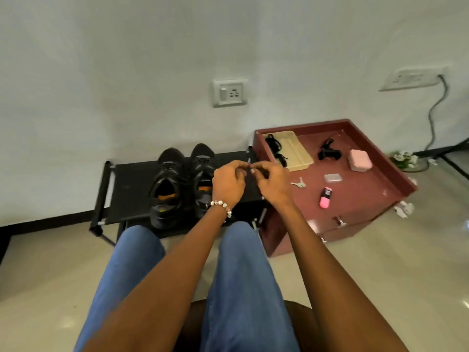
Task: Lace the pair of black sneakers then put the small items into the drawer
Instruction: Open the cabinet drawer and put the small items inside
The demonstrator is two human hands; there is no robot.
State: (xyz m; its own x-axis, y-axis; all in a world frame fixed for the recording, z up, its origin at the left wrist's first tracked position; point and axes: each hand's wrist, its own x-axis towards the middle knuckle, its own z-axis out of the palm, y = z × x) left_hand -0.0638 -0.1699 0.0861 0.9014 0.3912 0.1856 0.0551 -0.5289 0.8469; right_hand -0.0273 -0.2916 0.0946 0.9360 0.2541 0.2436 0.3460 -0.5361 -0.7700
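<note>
Seated person at a low black rack (132, 189) that served as the counter, beside a maroon drawer cabinet (360, 196). The principal risk at this stage, as judged, was loss of the thin black lace end (249, 165): it was held only at the fingertips, so a slip would likely let it drop onto the dark counter, where black on black would make it hard to find. A second risk was a missed eyelet, since the hands partly hid the right sneaker (203, 174).

Both arms were stretched forward over the knees. The left hand (228, 182), a bead bracelet (222, 205) at its wrist, and the right hand (274, 184) met fingertip to fingertip above the counter's right end, each with curled fingers pinching the lace end.

The left sneaker (166, 186) stood just beside its pair, toes toward the wall. More black laces (275, 148) lay in a beige tray (299, 151) on the cabinet top, with the small items near it: keys (299, 184), a pink case (360, 160), a clear box (333, 178), a pink-and-black tube (325, 198) and a black clip (329, 151). The drawer front (340, 228) below appeared closed.
</note>
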